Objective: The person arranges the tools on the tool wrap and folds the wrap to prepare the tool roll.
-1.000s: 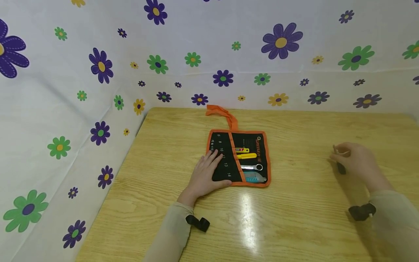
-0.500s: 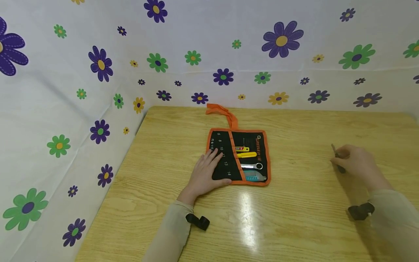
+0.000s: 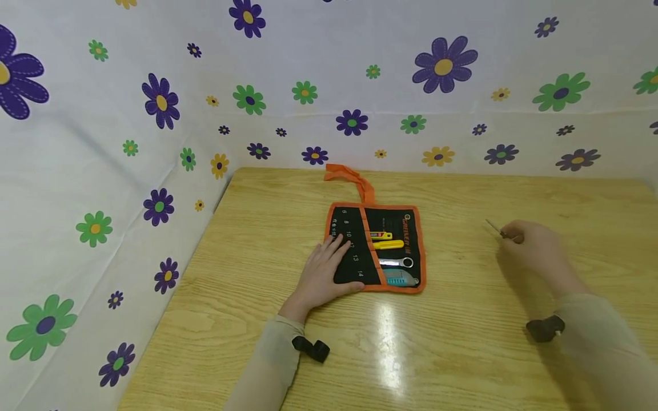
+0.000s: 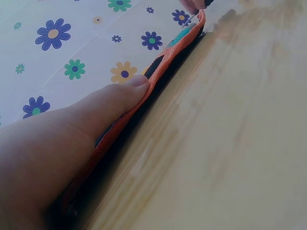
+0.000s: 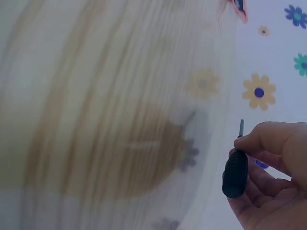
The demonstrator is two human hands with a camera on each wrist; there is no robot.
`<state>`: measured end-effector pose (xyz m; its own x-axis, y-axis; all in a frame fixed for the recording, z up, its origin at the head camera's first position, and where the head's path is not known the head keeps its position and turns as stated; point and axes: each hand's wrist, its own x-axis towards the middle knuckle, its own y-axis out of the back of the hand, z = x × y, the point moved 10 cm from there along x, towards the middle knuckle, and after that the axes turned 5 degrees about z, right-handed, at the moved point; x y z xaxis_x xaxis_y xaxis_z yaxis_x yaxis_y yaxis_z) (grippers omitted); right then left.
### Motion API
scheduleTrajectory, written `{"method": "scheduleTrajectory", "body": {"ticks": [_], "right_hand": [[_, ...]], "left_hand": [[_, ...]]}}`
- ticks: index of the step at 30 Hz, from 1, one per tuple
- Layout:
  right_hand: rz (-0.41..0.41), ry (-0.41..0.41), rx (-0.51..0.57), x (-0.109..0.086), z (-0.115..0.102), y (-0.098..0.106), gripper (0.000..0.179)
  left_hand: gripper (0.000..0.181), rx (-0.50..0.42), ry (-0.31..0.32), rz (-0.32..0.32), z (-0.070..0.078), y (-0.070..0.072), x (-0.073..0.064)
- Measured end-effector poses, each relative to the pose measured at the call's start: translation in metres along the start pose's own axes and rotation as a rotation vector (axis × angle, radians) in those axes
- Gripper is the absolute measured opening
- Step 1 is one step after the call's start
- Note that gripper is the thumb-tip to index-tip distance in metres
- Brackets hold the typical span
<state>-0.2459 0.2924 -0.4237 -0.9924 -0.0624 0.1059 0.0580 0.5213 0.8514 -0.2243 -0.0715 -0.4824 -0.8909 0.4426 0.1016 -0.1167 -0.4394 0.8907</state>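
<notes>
My left hand (image 3: 324, 271) lies with fingers spread on the numbered pocket side of a black tool pouch (image 3: 393, 220) with orange trim. In the left wrist view its thumb (image 4: 129, 88) rests along the pouch's orange edge. To the right, my right hand (image 3: 537, 251) holds a screwdriver (image 5: 235, 175) with a dark handle, pinched between thumb and fingers; its thin shaft points left toward the pouch in the head view. Out of the pouch pockets stick a yellow-handled tool (image 3: 389, 244), a ratchet-ring wrench (image 3: 398, 262), a teal utility knife (image 3: 401, 278) and a small yellow-ended tool (image 3: 382, 235).
An orange tie strap (image 3: 354, 180) trails from the pouch toward the back edge of the wooden table (image 3: 462, 342). Behind and to the left hangs a white cloth (image 3: 380, 34) printed with flowers.
My right hand has moved left with the screwdriver and turned it, so the shaft now points toward the pouch. The left hand and the pouch have stayed put.
</notes>
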Motion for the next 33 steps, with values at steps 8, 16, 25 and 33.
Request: {"method": "scheduleTrajectory", "body": {"ticks": [8,16,25,33], "right_hand": [[-0.004,0.175,0.031,0.019,-0.057,-0.025,0.017],[-0.014,0.342,0.058,0.034,-0.118,-0.051,0.016],[-0.129,0.411,0.025,0.053,-0.155,-0.090,0.020],[-0.200,0.418,-0.011,0.066,-0.166,-0.112,0.018]], "left_hand": [[0.096,0.005,-0.002,0.004,-0.002,0.001,0.000],[0.096,0.008,-0.003,0.001,-0.001,0.002,-0.001],[0.096,0.018,0.004,-0.004,-0.001,-0.001,-0.001],[0.096,0.005,0.014,0.000,-0.003,-0.001,0.000]]}}
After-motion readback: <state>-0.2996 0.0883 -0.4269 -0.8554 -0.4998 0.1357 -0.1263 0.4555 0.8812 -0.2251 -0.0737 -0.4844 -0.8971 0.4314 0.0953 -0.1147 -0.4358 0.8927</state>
